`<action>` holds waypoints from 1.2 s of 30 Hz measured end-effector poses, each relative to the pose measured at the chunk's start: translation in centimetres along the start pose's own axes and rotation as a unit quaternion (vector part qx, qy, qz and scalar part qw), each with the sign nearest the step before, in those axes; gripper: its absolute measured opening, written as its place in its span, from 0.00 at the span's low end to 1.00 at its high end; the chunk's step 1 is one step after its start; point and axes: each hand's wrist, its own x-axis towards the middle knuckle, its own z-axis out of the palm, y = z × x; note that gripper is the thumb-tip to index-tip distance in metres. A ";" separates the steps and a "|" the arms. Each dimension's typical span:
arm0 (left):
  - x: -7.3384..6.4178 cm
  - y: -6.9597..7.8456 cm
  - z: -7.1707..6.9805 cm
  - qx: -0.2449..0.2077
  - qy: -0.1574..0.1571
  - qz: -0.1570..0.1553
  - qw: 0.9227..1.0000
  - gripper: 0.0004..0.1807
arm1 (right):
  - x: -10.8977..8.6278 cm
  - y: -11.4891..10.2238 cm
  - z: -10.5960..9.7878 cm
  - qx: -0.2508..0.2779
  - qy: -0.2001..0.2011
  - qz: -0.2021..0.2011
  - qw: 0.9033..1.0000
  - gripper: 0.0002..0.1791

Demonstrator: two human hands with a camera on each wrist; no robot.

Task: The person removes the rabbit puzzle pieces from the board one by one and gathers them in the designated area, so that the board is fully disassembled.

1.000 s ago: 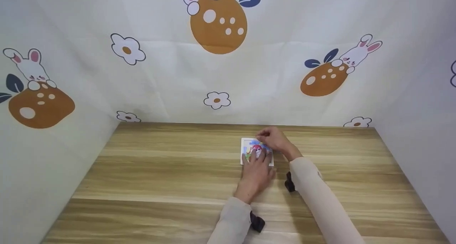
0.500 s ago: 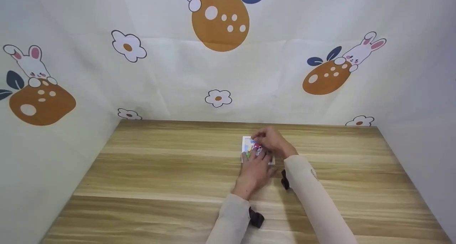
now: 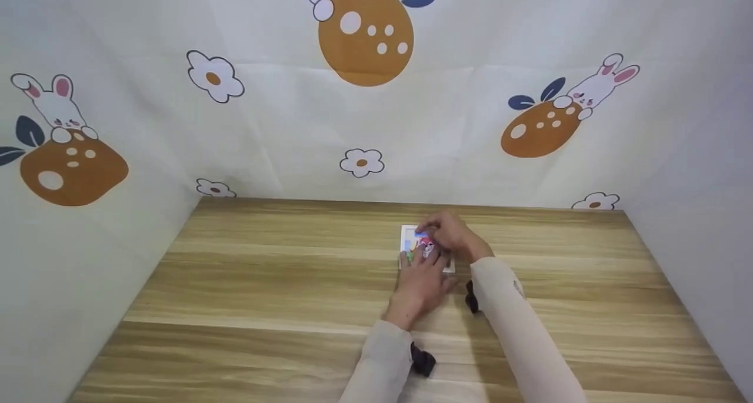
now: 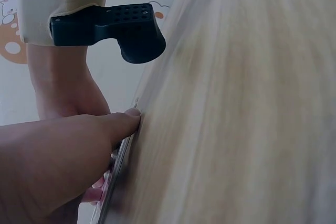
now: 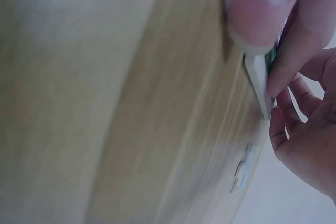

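Note:
A small square picture puzzle [image 3: 405, 239] in a white frame lies on the table, printed with a pink-and-white cartoon figure. My left hand [image 3: 421, 285] lies over its near part, fingers spread on the picture. In the left wrist view, the thumb [image 4: 126, 121] rests at the frame's edge. Bent fingers of my right hand [image 3: 452, 233] reach over the far right part of the puzzle. Whether they pinch a piece is hidden. The right wrist view has the left thumb [image 5: 257, 17] close up beside the white edge, with the right hand [image 5: 315, 129] beyond.
Around the puzzle spreads a wood-grain table [image 3: 265, 273]. A pale curtain [image 3: 282, 126] with rabbits, oranges and flowers rises behind and at the sides. Dark wrist cameras hang from both sleeves; the right one [image 4: 136, 32] also shows in the left wrist view.
The right hand has shifted slightly left, from the puzzle's far right corner further over its far edge. The left hand stays on the picture. The head view has tilted slightly.

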 end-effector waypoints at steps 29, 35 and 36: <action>-0.1 0.0 -0.4 0.001 -0.026 -0.001 1.000 0.34 | -0.4 0.2 -1.1 0.035 -0.059 -0.010 0.998 0.27; 0.0 -0.1 -0.4 -0.010 -0.018 -0.005 1.000 0.33 | -0.1 0.3 -1.0 0.017 -0.045 -0.051 0.998 0.25; 0.0 -0.1 -0.4 -0.011 -0.018 -0.005 1.000 0.33 | 0.0 0.2 -1.0 0.009 -0.041 -0.056 0.998 0.24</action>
